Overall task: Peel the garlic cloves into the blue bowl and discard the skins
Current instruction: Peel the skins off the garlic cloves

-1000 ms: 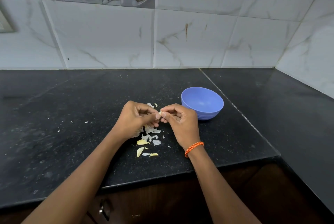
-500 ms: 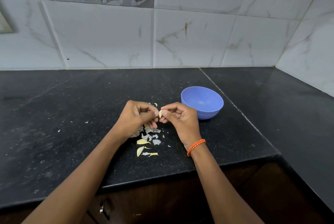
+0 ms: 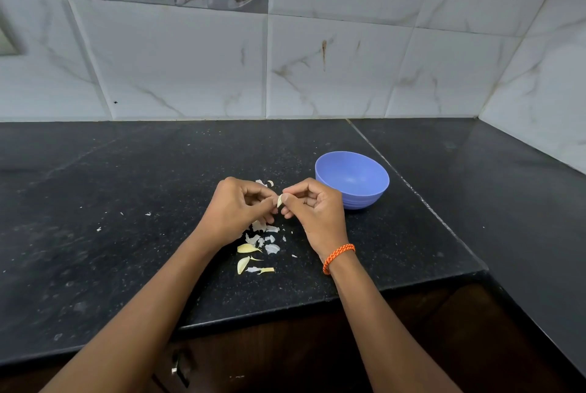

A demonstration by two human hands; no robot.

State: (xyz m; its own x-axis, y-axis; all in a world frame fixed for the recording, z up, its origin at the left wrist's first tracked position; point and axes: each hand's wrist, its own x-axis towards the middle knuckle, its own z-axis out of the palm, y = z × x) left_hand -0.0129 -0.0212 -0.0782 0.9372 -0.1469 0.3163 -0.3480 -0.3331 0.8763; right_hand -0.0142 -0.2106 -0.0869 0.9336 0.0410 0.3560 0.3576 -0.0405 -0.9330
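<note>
Your left hand and right hand both pinch one garlic clove between their fingertips. The blue bowl stands just beyond your right hand. Loose skins lie below both hands.

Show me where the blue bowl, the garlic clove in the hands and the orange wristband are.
blue bowl [image 3: 379, 185]: head view, right rim.
garlic clove [image 3: 279, 200]: head view, exposed middle.
orange wristband [image 3: 338, 258]: head view, band's middle.

Arms: two bare forearms, no sleeves in view, entering from the bottom edge of the frame.
Left hand: bare, no ring or band visible.
Right hand: bare.
Wristband: orange braided cord with darker flecks, lower centre-right of the frame.
</note>
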